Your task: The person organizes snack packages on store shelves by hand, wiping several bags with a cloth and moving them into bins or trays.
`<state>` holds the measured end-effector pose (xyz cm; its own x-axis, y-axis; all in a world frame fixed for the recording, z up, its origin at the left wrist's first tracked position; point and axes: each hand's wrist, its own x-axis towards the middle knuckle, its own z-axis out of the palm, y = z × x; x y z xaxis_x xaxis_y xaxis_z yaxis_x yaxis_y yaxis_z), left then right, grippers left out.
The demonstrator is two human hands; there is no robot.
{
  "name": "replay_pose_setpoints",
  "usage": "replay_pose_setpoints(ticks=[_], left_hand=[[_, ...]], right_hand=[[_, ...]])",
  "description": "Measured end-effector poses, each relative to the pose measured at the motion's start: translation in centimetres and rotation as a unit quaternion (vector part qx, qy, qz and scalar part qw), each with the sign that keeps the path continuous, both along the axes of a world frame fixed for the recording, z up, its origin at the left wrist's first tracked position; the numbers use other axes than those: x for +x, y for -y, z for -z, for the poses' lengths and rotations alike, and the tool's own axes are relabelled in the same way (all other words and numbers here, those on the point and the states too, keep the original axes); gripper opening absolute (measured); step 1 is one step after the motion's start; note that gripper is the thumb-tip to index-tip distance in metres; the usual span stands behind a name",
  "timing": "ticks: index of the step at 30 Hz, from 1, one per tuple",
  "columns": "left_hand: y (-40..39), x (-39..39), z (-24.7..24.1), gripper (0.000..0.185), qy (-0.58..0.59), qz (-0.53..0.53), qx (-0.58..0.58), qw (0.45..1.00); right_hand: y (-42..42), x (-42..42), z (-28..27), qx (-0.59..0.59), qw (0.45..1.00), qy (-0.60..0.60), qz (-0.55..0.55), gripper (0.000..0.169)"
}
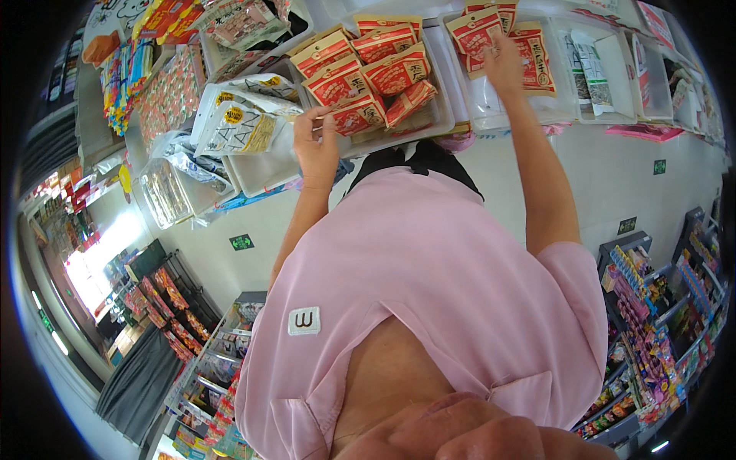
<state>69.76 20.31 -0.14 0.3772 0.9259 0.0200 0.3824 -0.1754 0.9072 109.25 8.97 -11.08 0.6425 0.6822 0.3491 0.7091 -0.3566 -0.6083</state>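
My left hand [317, 138] is at the near left corner of a translucent plastic bin [445, 115], its fingertips against a red and tan snack packet [359, 115]. Several similar packets [397, 69] lie in a loose pile in that bin. My right hand [505, 69] reaches into the neighbouring bin [486, 109], its fingers closed at the edge of a red and tan packet [474, 34]. Another such packet [532, 57] lies just right of that hand.
White pouches [241, 129] fill a bin at the left, beside a clear box of packets [167, 192]. Right of my right hand, a bin holds narrow packets [592, 72]. Stocked shelves [650, 322] stand behind me on both sides.
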Motion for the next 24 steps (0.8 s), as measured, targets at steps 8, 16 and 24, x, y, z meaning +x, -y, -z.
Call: replay_pose_setpoints(ticks=[8,16,24], left_hand=[[3.0,1.3,-0.5,0.025,-0.128,0.334,-0.058,0.932],[3.6,3.4,2.5,0.048,-0.163,0.339,-0.025,0.926],[2.2,4.4,2.1,0.050,-0.163,0.330,-0.064,0.928]], right_hand=[[-3.3,8.8,4.8,-0.109,0.985,-0.136,-0.011,0.057],[-1.6,10.6,4.1,-0.195,0.961,-0.194,-0.028,0.052],[3.8,7.2,-4.3,-0.114,0.926,-0.349,-0.088,0.036]])
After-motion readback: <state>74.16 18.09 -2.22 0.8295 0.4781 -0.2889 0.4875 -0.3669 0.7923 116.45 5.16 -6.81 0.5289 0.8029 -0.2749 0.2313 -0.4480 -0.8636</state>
